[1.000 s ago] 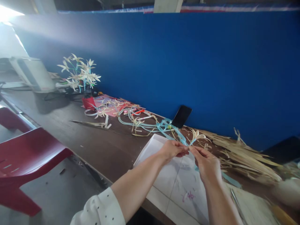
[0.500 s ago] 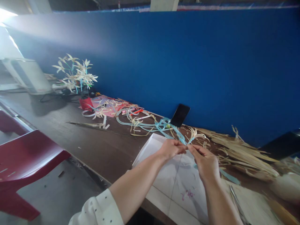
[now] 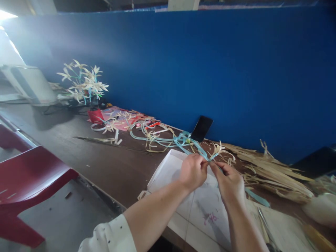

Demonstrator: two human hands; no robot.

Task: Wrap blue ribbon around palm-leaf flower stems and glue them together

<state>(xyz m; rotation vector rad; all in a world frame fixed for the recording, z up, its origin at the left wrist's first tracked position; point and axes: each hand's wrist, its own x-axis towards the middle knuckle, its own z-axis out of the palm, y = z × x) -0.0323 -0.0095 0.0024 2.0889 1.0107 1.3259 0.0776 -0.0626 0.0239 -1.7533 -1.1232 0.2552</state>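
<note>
My left hand (image 3: 194,171) is closed in a pinch on the light-blue ribbon (image 3: 201,150), over a white paper box lid (image 3: 178,162). Fingertips nearly touching it, my right hand (image 3: 231,180) pinches the base of a pale straw flower (image 3: 219,150) where the ribbon meets it. The flower's petals point away from me, up and to the right. From the hands the ribbon runs back to a loose tangle on the table. The exact grip at the fingertips is partly hidden.
A black phone (image 3: 201,128) leans on the blue partition (image 3: 236,70). Dried leaf strips (image 3: 273,168) lie right, scissors (image 3: 265,224) lower right. A red pot (image 3: 96,116) of straw flowers and a white kettle-like appliance (image 3: 34,85) stand left, beyond a red chair (image 3: 36,175).
My left hand has turned, its back rolled upward and its fingers curled more tightly. My right hand has barely moved.
</note>
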